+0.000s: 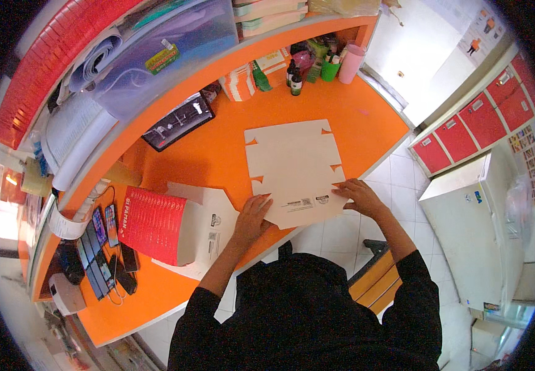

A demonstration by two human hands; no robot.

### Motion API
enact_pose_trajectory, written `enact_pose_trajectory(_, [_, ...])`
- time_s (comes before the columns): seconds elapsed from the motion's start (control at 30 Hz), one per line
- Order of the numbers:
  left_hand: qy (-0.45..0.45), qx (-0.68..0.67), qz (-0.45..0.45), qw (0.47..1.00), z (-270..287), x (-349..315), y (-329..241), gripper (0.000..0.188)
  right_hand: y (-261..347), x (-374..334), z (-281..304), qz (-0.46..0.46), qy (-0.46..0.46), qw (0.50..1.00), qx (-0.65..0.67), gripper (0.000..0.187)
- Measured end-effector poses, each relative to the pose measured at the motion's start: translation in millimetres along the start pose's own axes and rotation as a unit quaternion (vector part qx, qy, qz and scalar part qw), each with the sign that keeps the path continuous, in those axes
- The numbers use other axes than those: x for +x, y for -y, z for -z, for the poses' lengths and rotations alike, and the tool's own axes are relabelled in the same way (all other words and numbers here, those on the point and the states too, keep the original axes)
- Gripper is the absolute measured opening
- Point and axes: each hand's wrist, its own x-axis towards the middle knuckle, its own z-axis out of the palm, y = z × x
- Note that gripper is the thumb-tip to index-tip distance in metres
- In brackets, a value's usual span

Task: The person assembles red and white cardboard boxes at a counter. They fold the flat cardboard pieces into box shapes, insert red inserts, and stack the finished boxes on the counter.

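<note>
A flat, unfolded cardboard box blank [295, 161] lies on the orange table in front of me, its plain greyish side up. Slots are cut along its two sides, and small dark print is near its closest edge. At the near left corner, my left hand [254, 216] grips the blank's edge with bent fingers. My right hand [361, 199] holds the near right edge, its fingers over the cardboard. To the left stands a row of nested red box pieces [153, 226], leaning together. More flat box blanks [221, 216] lie partly under and beside them.
A tablet [180, 122] leans at the back left of the orange table [366, 114]. Phones [99, 226] and cables lie at the far left. Dark bottles [296, 83], a green cup [329, 70] and a pink cup [351, 65] stand at the back. A wooden stool [375, 281] is beside me.
</note>
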Motion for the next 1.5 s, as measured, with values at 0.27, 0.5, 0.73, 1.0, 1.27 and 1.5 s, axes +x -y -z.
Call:
enact_pose_trajectory(0.27, [0.121, -0.135, 0.312, 0.933, 27.2, 50.5, 6.7, 0.051, -22.4, 27.7, 9.0, -0.177, 0.005, 0.972, 0.157, 0.065])
enact_pose_trajectory(0.5, [0.225, -0.106, 0.392, 0.886, 15.2, 84.4, 42.2, 0.067, -42.0, 77.5, -25.3, -0.279, 0.073, 0.954, 0.084, 0.067])
enact_pose_trajectory(0.73, [-0.101, -0.315, 0.142, 0.933, 9.4, 36.1, 14.3, 0.076, -40.1, 66.1, 9.8, -0.342, 0.105, 0.891, 0.281, 0.065])
enact_pose_trajectory(1.0, [-0.130, -0.331, 0.322, 0.877, 21.2, 31.1, 21.9, 0.107, -2.7, 50.4, 41.1, -0.299, -0.027, 0.861, 0.410, 0.063])
enact_pose_trajectory(1.27, [-0.126, -0.272, 0.152, 0.942, 13.3, 30.9, 6.3, 0.106, -5.4, 40.8, 37.5, -0.389, -0.064, 0.654, 0.645, 0.053])
enact_pose_trajectory(1.5, [-0.101, -0.268, 0.151, 0.946, 31.1, 55.0, -2.0, 0.093, 0.7, 22.2, 56.8, -0.234, -0.145, 0.799, 0.535, 0.065])
